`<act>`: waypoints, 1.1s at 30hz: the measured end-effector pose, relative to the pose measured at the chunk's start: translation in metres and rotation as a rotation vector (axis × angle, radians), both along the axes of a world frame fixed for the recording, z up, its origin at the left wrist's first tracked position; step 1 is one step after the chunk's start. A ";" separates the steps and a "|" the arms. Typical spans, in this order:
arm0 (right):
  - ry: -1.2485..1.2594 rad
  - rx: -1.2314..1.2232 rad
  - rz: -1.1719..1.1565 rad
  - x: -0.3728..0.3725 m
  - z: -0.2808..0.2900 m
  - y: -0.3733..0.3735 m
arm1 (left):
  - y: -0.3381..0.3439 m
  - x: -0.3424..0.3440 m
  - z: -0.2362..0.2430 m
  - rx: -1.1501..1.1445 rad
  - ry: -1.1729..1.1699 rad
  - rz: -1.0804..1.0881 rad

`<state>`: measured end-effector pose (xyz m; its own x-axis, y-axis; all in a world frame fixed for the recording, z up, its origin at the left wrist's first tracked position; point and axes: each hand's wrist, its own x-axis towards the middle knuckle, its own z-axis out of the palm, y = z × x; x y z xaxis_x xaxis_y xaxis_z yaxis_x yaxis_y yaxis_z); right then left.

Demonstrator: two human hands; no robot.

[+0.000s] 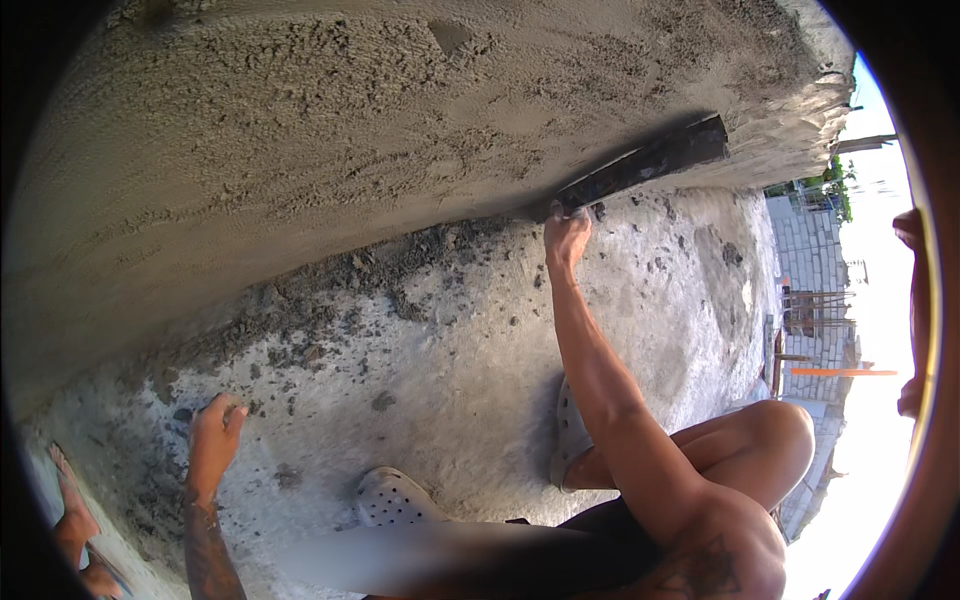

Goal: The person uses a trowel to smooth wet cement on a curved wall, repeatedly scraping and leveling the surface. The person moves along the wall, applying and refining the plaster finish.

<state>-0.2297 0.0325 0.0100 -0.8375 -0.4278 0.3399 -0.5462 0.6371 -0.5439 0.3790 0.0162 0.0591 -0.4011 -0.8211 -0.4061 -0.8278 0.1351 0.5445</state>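
My right hand [568, 232] reaches forward and is closed on the near end of a long, dark plastering float [650, 162]. The float lies against the lower part of a mortar-coated wall [330, 110], its far end angled up to the right. Wet grey mortar on the wall is smoother near the float and rough higher up. My left hand [213, 440] is low over the floor at the left, fingers curled and thumb drawn in. What it holds, if anything, is hidden. Crumbs of mortar [300, 345] lie beside it along the wall's foot.
The concrete floor [450, 400] is spattered with mortar bits. My light perforated clogs [395, 497] stand on it, close to my bent knees [770, 440]. Bare feet [75, 515] show at the far left edge. A grey block wall [805, 240] and an orange bar [845, 373] are at the right.
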 end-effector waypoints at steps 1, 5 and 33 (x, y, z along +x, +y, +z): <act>-0.003 -0.004 0.031 0.012 0.002 -0.002 | 0.000 -0.001 0.001 0.016 0.013 0.016; -0.095 0.097 0.043 0.050 0.010 -0.007 | -0.002 -0.002 0.006 0.028 0.018 0.031; 0.044 0.115 0.316 -0.165 -0.134 0.021 | 0.010 0.004 -0.006 0.035 0.085 0.035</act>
